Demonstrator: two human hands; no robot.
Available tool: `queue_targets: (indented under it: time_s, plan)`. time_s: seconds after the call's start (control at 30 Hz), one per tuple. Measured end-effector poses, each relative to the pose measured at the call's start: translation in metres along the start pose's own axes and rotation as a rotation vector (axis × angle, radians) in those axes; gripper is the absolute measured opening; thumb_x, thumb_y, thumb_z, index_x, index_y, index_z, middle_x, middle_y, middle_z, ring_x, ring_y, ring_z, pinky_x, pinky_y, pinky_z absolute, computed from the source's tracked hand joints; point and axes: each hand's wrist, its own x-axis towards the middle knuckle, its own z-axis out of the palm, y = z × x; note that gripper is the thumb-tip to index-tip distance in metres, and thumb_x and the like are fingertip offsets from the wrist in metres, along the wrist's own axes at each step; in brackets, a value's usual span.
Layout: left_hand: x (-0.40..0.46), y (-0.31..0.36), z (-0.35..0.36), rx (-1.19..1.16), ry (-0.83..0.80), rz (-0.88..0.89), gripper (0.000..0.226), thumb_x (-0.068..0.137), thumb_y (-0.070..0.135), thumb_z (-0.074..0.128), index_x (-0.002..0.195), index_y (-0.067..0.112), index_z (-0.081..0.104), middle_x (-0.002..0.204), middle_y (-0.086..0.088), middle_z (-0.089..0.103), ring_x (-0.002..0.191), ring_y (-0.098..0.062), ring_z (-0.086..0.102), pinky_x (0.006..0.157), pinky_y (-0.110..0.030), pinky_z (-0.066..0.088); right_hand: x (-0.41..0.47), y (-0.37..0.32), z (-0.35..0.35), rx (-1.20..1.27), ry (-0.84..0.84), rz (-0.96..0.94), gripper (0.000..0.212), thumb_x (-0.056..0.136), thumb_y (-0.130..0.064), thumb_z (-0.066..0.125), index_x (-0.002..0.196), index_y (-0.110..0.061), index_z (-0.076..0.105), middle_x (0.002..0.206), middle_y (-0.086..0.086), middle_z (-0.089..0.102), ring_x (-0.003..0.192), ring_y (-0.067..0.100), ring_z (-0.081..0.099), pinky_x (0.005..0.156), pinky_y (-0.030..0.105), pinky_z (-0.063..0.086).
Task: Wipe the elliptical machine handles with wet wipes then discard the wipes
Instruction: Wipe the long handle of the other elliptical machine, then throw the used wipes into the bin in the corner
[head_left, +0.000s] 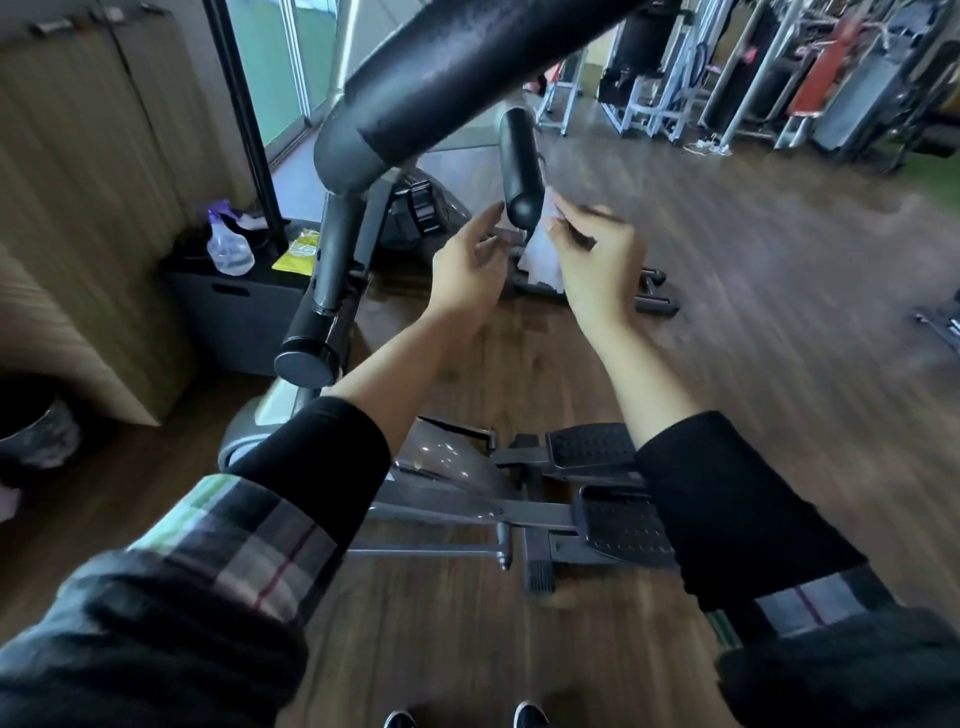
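1. At centre of head view, the far handle (521, 166) of the elliptical is a short black cylinder w/ rounded, smooth end cap, standing nearly upright.
2. Near handle (467, 78) is a thick black foam tube w/ grainy surface, crossing the top of frame; lower grip (311, 343) ends in a flat round cap.
3. White wipe (540, 254), thin & crumpled, hangs just right of the far handle's tip, touching it.
4. Right hand (592, 254) pinches the wipe betw. thumb & fingers, wrist raised, forearm stretched fwd.
5. Left hand (467, 265) is loose, fingers half-straight, holding nothing, fingertips near the handle tip.
6. Left side: clear plastic spray bottle (228, 244) & yellow packet (298, 252) on a dark box (234, 306); wood-pattern floor (727, 312).
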Motion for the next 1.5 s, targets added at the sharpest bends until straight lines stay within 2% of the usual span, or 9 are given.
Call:
queue_targets:
  time_s: [0.17,0.4,0.63,0.8,1.03,1.17,1.27,1.33,1.5]
  plan:
    - [-0.022,-0.025,0.007,0.253,-0.005,-0.024,0.043,0.098,0.017,0.049,0.14,0.016,0.048,0.129,-0.004,0.061,0.115,-0.014,0.057,0.084,-0.009,0.039,-0.02,0.029,-0.007,0.054,-0.048,0.015,0.025,0.081,0.001,0.065,0.105,-0.002,0.071,0.104,0.008,0.071,0.09,-0.002,0.061,0.085,0.01,0.045]
    - [-0.072,-0.075,0.032,0.656,-0.082,-0.204,0.042,0.091,0.022,0.049,0.133,0.016,0.055,0.136,-0.004,0.056,0.124,-0.027,0.052,0.1,-0.038,0.044,-0.075,0.073,-0.028,-0.031,-0.397,0.081,0.025,0.089,-0.003,0.057,0.11,-0.01,0.07,0.104,-0.002,0.066,0.086,0.005,0.056,0.067,-0.003,0.035]
    - [-0.158,-0.122,0.04,0.68,-0.042,-0.501,0.033,0.09,0.022,0.048,0.121,0.016,0.059,0.126,-0.007,0.06,0.114,-0.028,0.057,0.095,-0.037,0.044,-0.15,0.116,-0.018,-0.029,-0.706,0.055,0.018,0.088,-0.005,0.062,0.102,-0.001,0.072,0.099,0.014,0.069,0.086,0.022,0.063,0.068,0.003,0.036]
    - [-0.226,-0.151,0.016,0.707,0.025,-0.777,0.043,0.09,0.023,0.05,0.133,0.019,0.051,0.138,-0.007,0.053,0.124,-0.03,0.05,0.106,-0.044,0.038,-0.202,0.118,0.004,-0.039,-0.964,0.062,0.02,0.091,-0.015,0.059,0.098,-0.001,0.072,0.098,0.014,0.069,0.089,0.027,0.064,0.074,0.029,0.05]
    - [-0.291,-0.186,-0.039,0.701,0.151,-0.952,0.036,0.09,0.022,0.051,0.125,0.029,0.053,0.127,0.003,0.057,0.119,-0.024,0.052,0.106,-0.05,0.034,-0.254,0.078,0.047,-0.041,-1.264,0.105,0.026,0.094,-0.015,0.051,0.089,0.004,0.069,0.098,0.013,0.068,0.084,0.025,0.062,0.061,0.014,0.04]
    - [-0.316,-0.201,-0.081,0.757,0.164,-1.007,0.047,0.094,0.028,0.048,0.14,0.025,0.042,0.142,0.005,0.049,0.131,-0.017,0.044,0.116,-0.054,0.015,-0.289,0.045,0.085,-0.056,-1.384,0.101,0.027,0.096,-0.023,0.05,0.11,-0.008,0.068,0.104,0.006,0.067,0.088,0.024,0.066,0.065,0.011,0.043]
    - [-0.335,-0.203,-0.117,0.744,0.224,-1.045,0.049,0.093,0.027,0.046,0.142,0.023,0.04,0.145,0.003,0.046,0.133,-0.017,0.043,0.118,-0.052,0.012,-0.32,0.013,0.117,-0.059,-1.421,0.061,0.027,0.096,-0.024,0.052,0.113,-0.012,0.068,0.112,0.002,0.065,0.088,0.024,0.066,0.052,0.006,0.039]
    - [-0.348,-0.208,-0.14,0.732,0.252,-1.055,0.05,0.093,0.027,0.046,0.142,0.023,0.039,0.145,0.004,0.046,0.133,-0.017,0.043,0.118,-0.051,0.012,-0.341,-0.009,0.138,-0.042,-1.443,0.048,0.025,0.096,-0.024,0.052,0.113,-0.015,0.069,0.113,0.003,0.066,0.09,0.019,0.064,0.058,0.007,0.039]
    - [-0.383,-0.226,-0.201,0.697,0.302,-1.103,0.047,0.087,0.029,0.045,0.134,0.026,0.046,0.136,0.006,0.053,0.124,-0.019,0.05,0.114,-0.049,0.025,-0.394,-0.06,0.183,-0.019,-1.483,0.023,0.023,0.093,-0.022,0.055,0.109,-0.018,0.07,0.109,0.002,0.069,0.102,0.02,0.062,0.089,0.033,0.05]
